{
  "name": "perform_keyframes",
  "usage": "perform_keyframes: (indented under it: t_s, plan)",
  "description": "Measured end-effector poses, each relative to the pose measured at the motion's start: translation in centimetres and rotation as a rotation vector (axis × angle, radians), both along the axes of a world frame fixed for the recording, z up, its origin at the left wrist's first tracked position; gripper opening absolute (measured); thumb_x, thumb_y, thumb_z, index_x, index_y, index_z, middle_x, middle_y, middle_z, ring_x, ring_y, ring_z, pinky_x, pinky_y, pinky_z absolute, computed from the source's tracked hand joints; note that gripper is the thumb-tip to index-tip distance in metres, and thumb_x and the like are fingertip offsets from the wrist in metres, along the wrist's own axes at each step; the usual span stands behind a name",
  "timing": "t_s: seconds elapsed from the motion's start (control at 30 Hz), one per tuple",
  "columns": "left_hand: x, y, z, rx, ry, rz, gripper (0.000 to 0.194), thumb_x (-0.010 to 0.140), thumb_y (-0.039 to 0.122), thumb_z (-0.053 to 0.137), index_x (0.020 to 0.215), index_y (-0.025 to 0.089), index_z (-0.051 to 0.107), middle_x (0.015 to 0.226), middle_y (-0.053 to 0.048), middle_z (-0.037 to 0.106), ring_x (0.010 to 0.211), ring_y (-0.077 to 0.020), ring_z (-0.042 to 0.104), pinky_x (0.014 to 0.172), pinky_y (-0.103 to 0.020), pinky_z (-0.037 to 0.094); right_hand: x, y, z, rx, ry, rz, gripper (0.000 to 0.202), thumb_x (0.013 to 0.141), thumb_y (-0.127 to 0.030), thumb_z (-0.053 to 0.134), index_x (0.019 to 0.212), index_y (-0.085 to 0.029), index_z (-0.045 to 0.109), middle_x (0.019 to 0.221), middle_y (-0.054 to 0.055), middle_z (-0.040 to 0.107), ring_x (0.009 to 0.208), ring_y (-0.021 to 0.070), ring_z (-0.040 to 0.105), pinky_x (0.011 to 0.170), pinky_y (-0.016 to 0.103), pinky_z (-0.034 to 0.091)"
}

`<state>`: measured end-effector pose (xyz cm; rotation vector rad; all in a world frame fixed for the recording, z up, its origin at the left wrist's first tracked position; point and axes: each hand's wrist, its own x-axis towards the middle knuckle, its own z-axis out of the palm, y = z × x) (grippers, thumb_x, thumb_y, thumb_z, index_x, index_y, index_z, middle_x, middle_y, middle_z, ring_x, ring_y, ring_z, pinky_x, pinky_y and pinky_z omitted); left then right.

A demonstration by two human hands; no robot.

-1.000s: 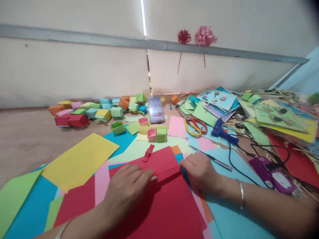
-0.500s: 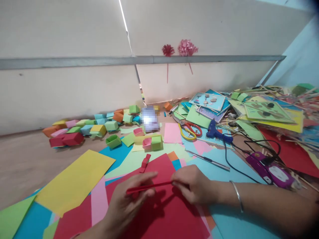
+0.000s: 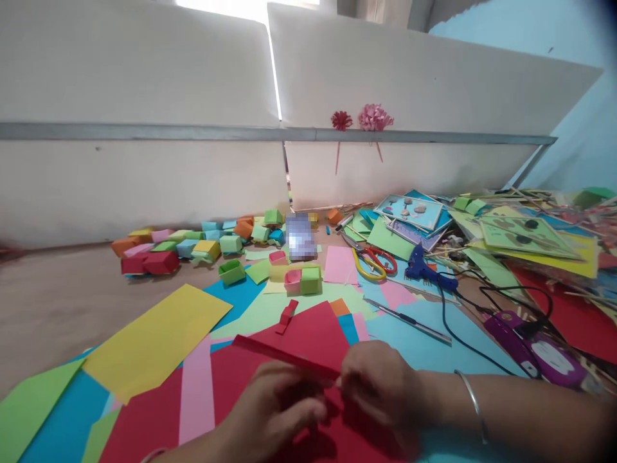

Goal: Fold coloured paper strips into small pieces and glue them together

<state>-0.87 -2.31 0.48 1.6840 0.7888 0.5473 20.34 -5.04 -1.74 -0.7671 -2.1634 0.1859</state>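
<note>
From the head camera, the person's left hand (image 3: 277, 411) and right hand (image 3: 380, 386) meet low in the middle of the view, both pinching a narrow red paper strip (image 3: 284, 355). The strip is lifted above a large red sheet (image 3: 308, 331) and slants up and away to the left from the fingers; the right hand grips its near end, the left hand's fingers close on it just beside, though the exact contact there is hard to make out. A silver bangle (image 3: 475, 402) circles the right wrist.

Taking the red sheet as the landmark: a yellow sheet (image 3: 157, 337) lies to its left, a small folded red piece (image 3: 286, 315) sits at its far edge, and a craft knife (image 3: 409, 319) lies to its right on light blue paper (image 3: 424, 341). Farther beyond it are scissors (image 3: 371, 260), a blue glue gun (image 3: 424, 270) and a row of folded paper boxes (image 3: 193, 241) near the wall. A purple device (image 3: 527, 347) rests to its far right.
</note>
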Motion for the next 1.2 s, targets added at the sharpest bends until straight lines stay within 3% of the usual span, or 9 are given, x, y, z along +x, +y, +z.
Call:
perform_keyframes:
  t_s: [0.1,0.23,0.37,0.57,0.63,0.83,1.03,1.2]
  plan:
    - [-0.1,-0.6,-0.3,0.133,0.024,-0.063,0.032,0.089,0.039,0.056,0.071,0.017,0.070,0.064,-0.006,0.071,0.058,-0.0169,0.064,0.052,-0.024,0.049,-0.3,-0.1,-0.9,0.105,-0.144,0.076,0.026,0.099,-0.017,0.033,0.083,-0.020,0.053,0.064,-0.002,0.060,0.056,0.0129,0.051,0.054,0.025,0.037]
    - [-0.9,-0.7,-1.2,0.261,0.052,-0.028,0.027,0.088,0.038,0.060,0.072,0.018,0.068,0.065,-0.004,0.069,0.057,-0.0153,0.061,0.051,-0.023,0.046,-0.4,-0.4,-1.2,0.155,-0.224,0.142,0.034,0.102,-0.017,0.029,0.082,-0.020,0.056,0.061,-0.002,0.059,0.055,0.0149,0.048,0.054,0.029,0.035]
    - [-1.0,-0.8,-1.5,0.194,0.066,-0.049,0.027,0.091,0.038,0.056,0.075,0.018,0.067,0.070,-0.005,0.069,0.062,-0.0163,0.061,0.056,-0.025,0.048,-0.1,-0.7,-0.3,0.056,-0.185,0.249,0.038,0.103,-0.025,0.026,0.088,-0.016,0.059,0.066,0.002,0.063,0.059,0.0154,0.052,0.056,0.029,0.039]
    - [0.4,-0.4,0.0,-0.116,0.098,-0.063,0.028,0.086,0.037,0.050,0.070,0.016,0.058,0.065,0.001,0.054,0.060,-0.0130,0.050,0.054,-0.023,0.043,0.6,0.1,0.0,0.014,-0.209,0.334,0.037,0.104,-0.021,0.028,0.092,-0.014,0.062,0.070,0.003,0.063,0.065,0.0141,0.057,0.061,0.027,0.044]
    - [0.4,-0.4,0.2,-0.112,0.102,-0.086,0.030,0.086,0.040,0.050,0.072,0.016,0.059,0.068,0.000,0.054,0.062,-0.0138,0.051,0.054,-0.024,0.044,0.8,0.1,-0.2,0.023,-0.191,0.361,0.033,0.104,-0.021,0.032,0.093,-0.015,0.063,0.067,0.002,0.062,0.064,0.0140,0.057,0.059,0.028,0.043]
    - [-0.6,-1.2,-0.6,0.019,0.186,-0.111,0.031,0.088,0.039,0.053,0.077,0.015,0.067,0.073,-0.007,0.066,0.065,-0.0175,0.062,0.056,-0.025,0.049,0.8,-1.2,0.2,-0.064,0.006,0.221,0.026,0.102,-0.031,0.046,0.092,-0.020,0.067,0.081,0.003,0.069,0.075,0.0138,0.062,0.066,0.029,0.046]
    - [-0.5,-1.1,-1.4,0.265,0.129,-0.076,0.026,0.088,0.032,0.055,0.072,0.017,0.069,0.068,-0.007,0.070,0.061,-0.0166,0.064,0.055,-0.023,0.049,0.2,-1.4,0.1,-0.116,0.151,0.230,0.033,0.102,-0.027,0.043,0.081,-0.017,0.066,0.078,0.004,0.068,0.070,0.0121,0.061,0.063,0.026,0.048]
    - [0.6,-0.6,-0.2,0.082,0.159,0.039,0.025,0.086,0.032,0.053,0.074,0.017,0.070,0.070,-0.004,0.071,0.065,-0.0175,0.064,0.060,-0.026,0.050,0.3,-0.9,0.4,-0.169,0.152,0.151,0.024,0.099,-0.026,0.052,0.087,-0.015,0.068,0.084,0.008,0.070,0.077,0.0118,0.064,0.070,0.022,0.054]
